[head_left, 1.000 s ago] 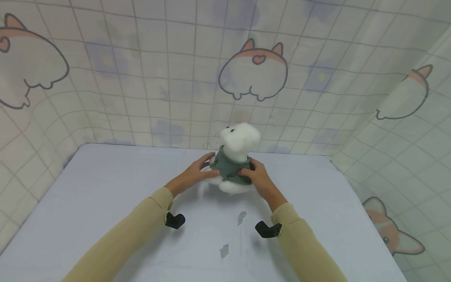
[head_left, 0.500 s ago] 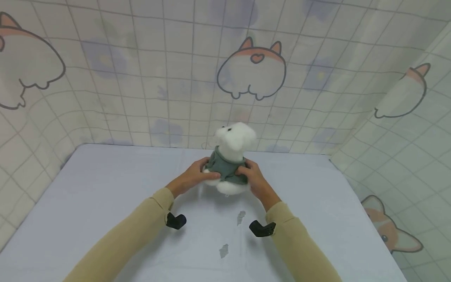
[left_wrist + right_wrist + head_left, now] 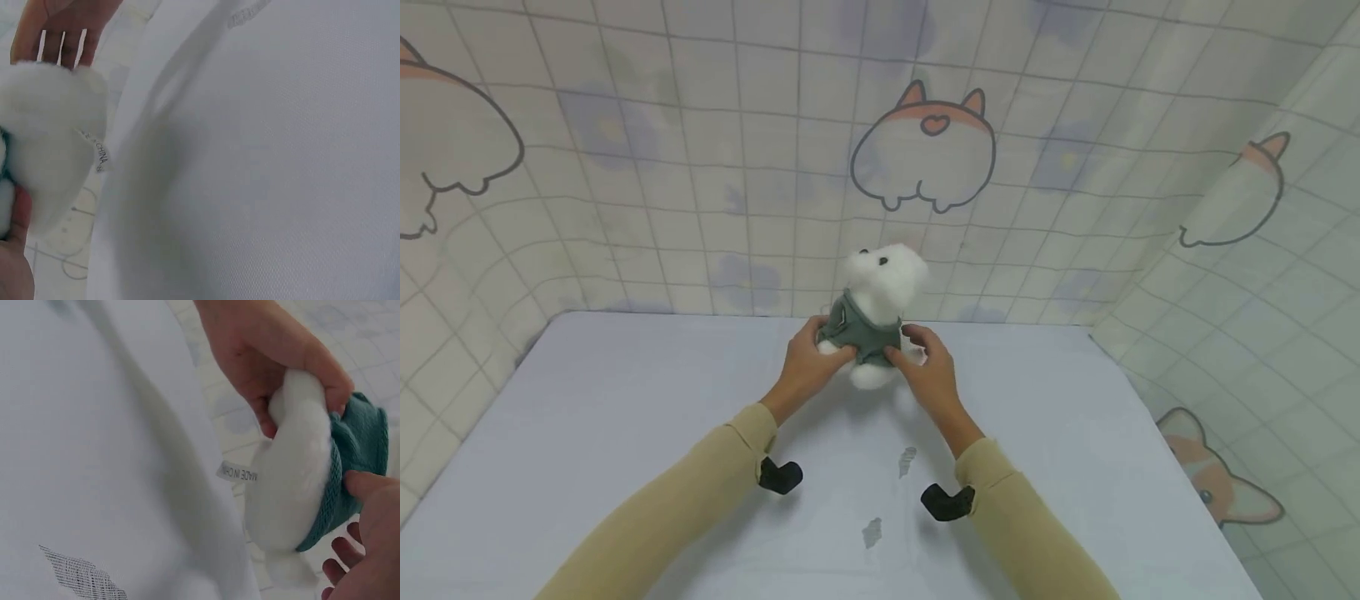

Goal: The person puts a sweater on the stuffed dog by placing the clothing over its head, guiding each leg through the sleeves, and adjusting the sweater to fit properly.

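Note:
A white plush toy (image 3: 889, 287) in a green knitted sweater (image 3: 868, 335) is held upright above the far part of the table, facing left. My left hand (image 3: 806, 360) grips its left side. In the right wrist view, that left hand (image 3: 275, 353) closes round a white limb and the sweater's edge. My right hand (image 3: 929, 371) is at the toy's other side, its thumb touching the sweater. Its other fingers (image 3: 345, 551) look loosely bent and apart from the toy in the right wrist view. A printed fabric tag (image 3: 100, 156) hangs from the toy's underside.
The white table (image 3: 662, 400) has two small grey patches (image 3: 872, 533) near its middle. Behind and beside it hangs a checked cloth (image 3: 760, 150) with corgi drawings. A black wrist camera (image 3: 781, 476) sits under the left sleeve, another (image 3: 947, 502) under the right.
The toy has moved up and left with both hands, and its dark eyes show more. My right hand's fingers have loosened from its side. The head view has shifted slightly to the right.

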